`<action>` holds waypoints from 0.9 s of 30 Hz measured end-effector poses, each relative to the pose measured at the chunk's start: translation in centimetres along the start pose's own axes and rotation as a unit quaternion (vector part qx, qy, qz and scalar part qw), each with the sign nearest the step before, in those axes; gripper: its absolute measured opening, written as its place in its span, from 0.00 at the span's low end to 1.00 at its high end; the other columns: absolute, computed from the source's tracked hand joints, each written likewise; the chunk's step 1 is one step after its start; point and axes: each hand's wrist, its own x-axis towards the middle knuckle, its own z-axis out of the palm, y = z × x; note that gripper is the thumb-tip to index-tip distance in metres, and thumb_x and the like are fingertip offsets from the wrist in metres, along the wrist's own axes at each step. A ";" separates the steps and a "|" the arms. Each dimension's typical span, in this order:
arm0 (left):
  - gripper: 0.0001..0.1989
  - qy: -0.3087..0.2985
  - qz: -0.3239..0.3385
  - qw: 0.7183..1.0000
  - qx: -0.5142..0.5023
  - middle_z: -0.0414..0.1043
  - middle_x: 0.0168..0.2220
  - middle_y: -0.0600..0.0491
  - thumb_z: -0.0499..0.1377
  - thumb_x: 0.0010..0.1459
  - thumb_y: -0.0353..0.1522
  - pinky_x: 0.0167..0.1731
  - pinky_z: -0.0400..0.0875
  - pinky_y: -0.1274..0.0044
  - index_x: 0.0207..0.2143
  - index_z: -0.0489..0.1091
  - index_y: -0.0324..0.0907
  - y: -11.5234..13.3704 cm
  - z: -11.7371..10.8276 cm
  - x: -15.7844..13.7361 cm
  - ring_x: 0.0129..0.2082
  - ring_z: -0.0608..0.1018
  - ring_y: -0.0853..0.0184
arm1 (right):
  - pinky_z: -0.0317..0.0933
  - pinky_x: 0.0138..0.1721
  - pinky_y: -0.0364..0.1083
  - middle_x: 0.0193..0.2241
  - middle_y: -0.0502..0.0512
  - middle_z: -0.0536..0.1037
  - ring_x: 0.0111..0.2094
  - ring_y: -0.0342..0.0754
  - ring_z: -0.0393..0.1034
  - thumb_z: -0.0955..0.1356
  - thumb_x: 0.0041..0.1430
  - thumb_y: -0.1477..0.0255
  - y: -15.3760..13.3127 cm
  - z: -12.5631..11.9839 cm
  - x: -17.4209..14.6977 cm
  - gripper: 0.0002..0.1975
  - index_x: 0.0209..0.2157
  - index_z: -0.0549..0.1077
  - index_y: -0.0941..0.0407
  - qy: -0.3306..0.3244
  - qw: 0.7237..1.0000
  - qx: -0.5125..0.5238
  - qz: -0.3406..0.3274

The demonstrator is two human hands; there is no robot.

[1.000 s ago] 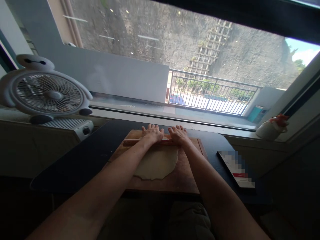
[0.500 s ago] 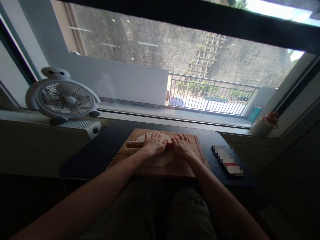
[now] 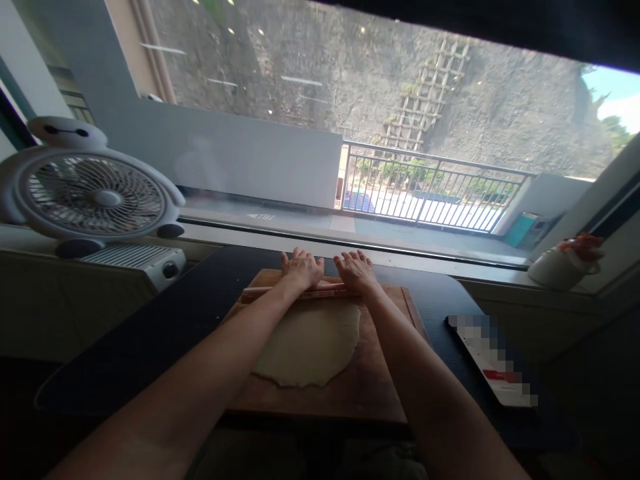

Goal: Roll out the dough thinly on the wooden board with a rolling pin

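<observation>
A flat, pale sheet of dough point(image 3: 315, 340) with a ragged edge lies on a wooden board point(image 3: 375, 380). Across the board's far part, at the dough's far edge, lies a rolling pin point(image 3: 327, 292). My left hand point(image 3: 302, 271) rests its palm on the pin, fingers stretched forward past it. Close by on the right, my right hand point(image 3: 356, 271) lies on the pin the same way, fingers extended and slightly apart. Both hands are open and press from above rather than wrap around. My left forearm hides part of the dough's left side.
The board sits on a dark table point(image 3: 165, 340). A white fan point(image 3: 106, 199) stands at the left by a white heater-like box point(image 3: 145, 263). A partly pixelated flat object point(image 3: 490, 363) lies at the right. A white pot point(image 3: 557, 267) sits on the windowsill.
Both hands and the rolling pin have moved away from me, from the middle of the dough to its far edge. More of the dough's near part now shows. The view has shifted closer.
</observation>
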 end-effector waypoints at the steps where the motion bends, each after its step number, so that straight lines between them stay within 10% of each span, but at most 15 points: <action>1: 0.31 -0.008 0.003 1.000 0.000 0.57 0.61 0.42 0.34 0.62 0.44 0.59 0.42 0.52 0.57 0.62 0.38 0.0 0.1 -0.1 0.64 0.49 0.54 | 0.42 0.59 0.57 0.60 0.58 0.59 0.63 0.55 0.42 0.47 0.65 0.54 0.1 0.0 -0.3 0.28 0.57 0.61 0.51 -0.003 1.000 0.002 0.001; 11: 0.30 -0.068 0.070 0.995 0.001 0.49 0.65 0.46 0.36 0.62 0.45 0.58 0.40 0.50 0.60 0.56 0.43 1.8 -1.5 -9.3 0.65 0.48 0.53 | 0.39 0.60 0.56 0.61 0.55 0.58 0.64 0.56 0.39 0.49 0.66 0.54 -0.5 -1.7 -11.0 0.27 0.53 0.66 0.51 -0.013 1.000 -0.008 0.014; 16: 0.31 -0.046 0.111 0.993 0.008 0.48 0.66 0.49 0.36 0.62 0.47 0.61 0.38 0.56 0.62 0.54 0.43 2.0 -2.0 -13.1 0.65 0.48 0.57 | 0.35 0.62 0.52 0.63 0.59 0.53 0.65 0.55 0.36 0.50 0.66 0.54 -0.4 -1.2 -15.3 0.32 0.62 0.54 0.59 0.020 1.000 -0.003 -0.009; 27: 0.33 -0.063 0.015 0.998 -0.004 0.51 0.64 0.45 0.33 0.60 0.48 0.58 0.42 0.49 0.60 0.56 0.42 0.7 0.3 -1.4 0.65 0.48 0.52 | 0.40 0.59 0.60 0.60 0.57 0.59 0.64 0.57 0.39 0.50 0.65 0.54 -0.1 -0.9 -2.8 0.26 0.57 0.61 0.49 -0.043 0.998 -0.042 -0.003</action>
